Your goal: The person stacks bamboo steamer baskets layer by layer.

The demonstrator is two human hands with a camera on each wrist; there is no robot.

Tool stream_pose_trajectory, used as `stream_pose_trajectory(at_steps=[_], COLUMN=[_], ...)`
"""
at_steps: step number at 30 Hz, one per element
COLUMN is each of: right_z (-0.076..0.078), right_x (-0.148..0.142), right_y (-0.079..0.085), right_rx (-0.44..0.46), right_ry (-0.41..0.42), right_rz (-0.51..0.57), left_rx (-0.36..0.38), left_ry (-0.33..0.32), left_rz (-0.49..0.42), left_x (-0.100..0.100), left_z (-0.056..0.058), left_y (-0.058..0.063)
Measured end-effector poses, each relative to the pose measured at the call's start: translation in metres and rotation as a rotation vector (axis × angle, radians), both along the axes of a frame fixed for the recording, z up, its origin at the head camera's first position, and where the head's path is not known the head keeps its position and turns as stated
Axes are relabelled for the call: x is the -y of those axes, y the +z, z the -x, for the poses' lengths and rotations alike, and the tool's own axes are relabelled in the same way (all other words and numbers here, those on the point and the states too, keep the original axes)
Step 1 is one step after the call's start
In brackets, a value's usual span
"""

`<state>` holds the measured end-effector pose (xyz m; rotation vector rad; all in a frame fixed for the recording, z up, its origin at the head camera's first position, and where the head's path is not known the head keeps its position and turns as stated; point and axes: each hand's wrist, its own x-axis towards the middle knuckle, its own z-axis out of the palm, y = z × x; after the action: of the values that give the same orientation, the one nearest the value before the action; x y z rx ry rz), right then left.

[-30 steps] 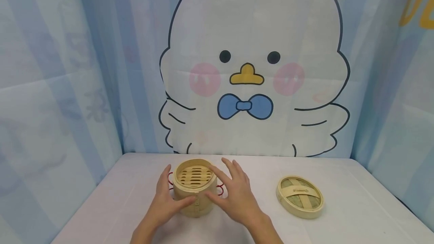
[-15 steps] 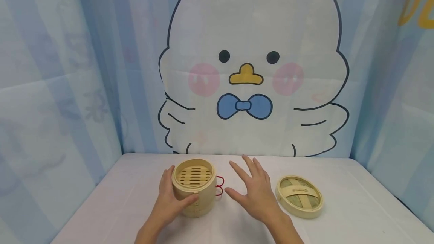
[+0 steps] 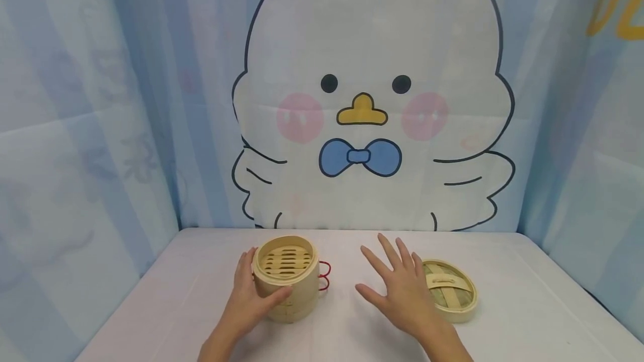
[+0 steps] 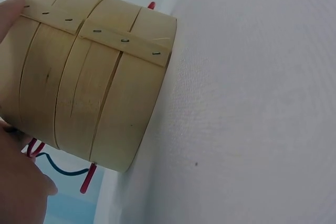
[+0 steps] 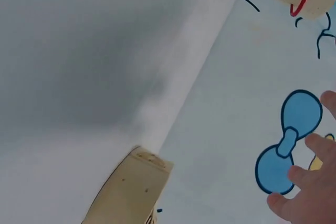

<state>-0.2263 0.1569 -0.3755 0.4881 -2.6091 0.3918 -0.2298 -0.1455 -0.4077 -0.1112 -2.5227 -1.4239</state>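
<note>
A stacked bamboo steamer [image 3: 301, 298] stands upright on the white table, its slatted inner rack showing from above. My left hand [image 3: 245, 301] holds its left side, fingers along the far left and thumb across the front; the left wrist view shows the steamer's stapled bamboo wall [image 4: 100, 72] close up. Red loops [image 3: 325, 276] stick out on its right side. My right hand [image 3: 406, 298] hovers with spread fingers, holding nothing. Behind it, partly hidden, lies the round bamboo lid [image 3: 457, 295] with a strap handle. The right wrist view catches that lid [image 5: 131, 187] edge-on.
A white cloth covers the table [image 3: 342, 328]. Its back edge meets a hanging backdrop [image 3: 362, 200] with a cartoon bird wearing a blue bow tie. Blue-and-white curtains [image 3: 90, 155] hang along both sides.
My right hand has moved from the steamer's right side rightward to before the lid. My left hand has closed in from beside the steamer onto its left side. The steamer stays in place.
</note>
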Motion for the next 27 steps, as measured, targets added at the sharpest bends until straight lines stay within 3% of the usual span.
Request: stream_pose_trajectory(at_steps=[13,27], right_z=[-0.001,0.001], right_x=[-0.036,-0.071], right_y=[-0.006,-0.015], right_rx=[0.011,0.058], right_ry=[-0.088,-0.109], right_rz=[-0.085,-0.006], left_rx=[0.005,0.035], left_ry=[-0.013,-0.006], left_rz=[-0.022,-0.015], left_x=[0.001,0.001], left_z=[0.0,-0.001], left_y=[0.0,0.002])
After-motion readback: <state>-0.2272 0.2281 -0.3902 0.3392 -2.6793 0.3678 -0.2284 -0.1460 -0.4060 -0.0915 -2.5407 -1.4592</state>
